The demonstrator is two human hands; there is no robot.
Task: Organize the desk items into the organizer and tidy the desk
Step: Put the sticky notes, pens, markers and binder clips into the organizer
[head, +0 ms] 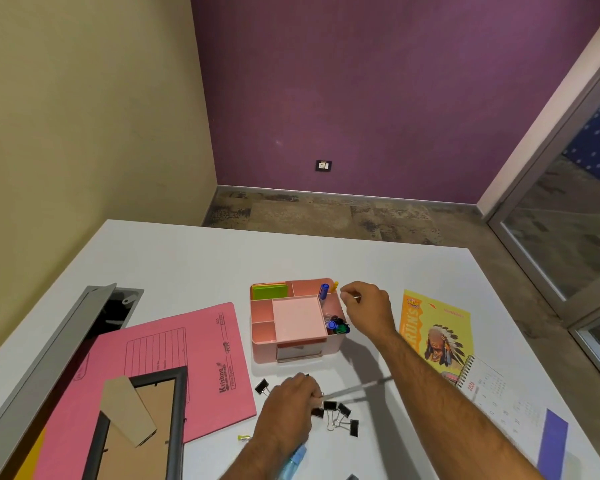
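Worktop (pixel 187 258) scan, left to right. Picture frame (pixel 136 427) lies face down at the near left, overlapping the pink file folder (pixel 187 351). Small yellow-green clip (pixel 244 438) sits just off the folder's near corner.

Left hand (pixel 291 407) is down in the binder clips (pixel 340 415), fingers closed on something thin and pale, looks like a clear ruler (pixel 354 388); hard to be sure, it is blurred. Its long axis runs right and slightly away from the hand. One clip (pixel 262 386) sits apart on the left, the rest bunch just right of the hand. Blue object (pixel 293 460) lies under the left wrist, unclear what.

Pink organizer (pixel 291 327) is beyond the clips, centre. Green sticky notes (pixel 270 291) fill its far-left slot; pens and markers (pixel 336 325) stand in the right-side slot.

Right hand (pixel 366 306) hovers over that right slot, thumb and finger pinched on a thin stick-like item, too small to name. Slot lies directly below and left of the grip, so a short drop probably finishes it.

Yellow booklet (pixel 433 327) and spiral desk calendar (pixel 489 386) lie right of the organizer, untouched. Clips are nearer the left hand.
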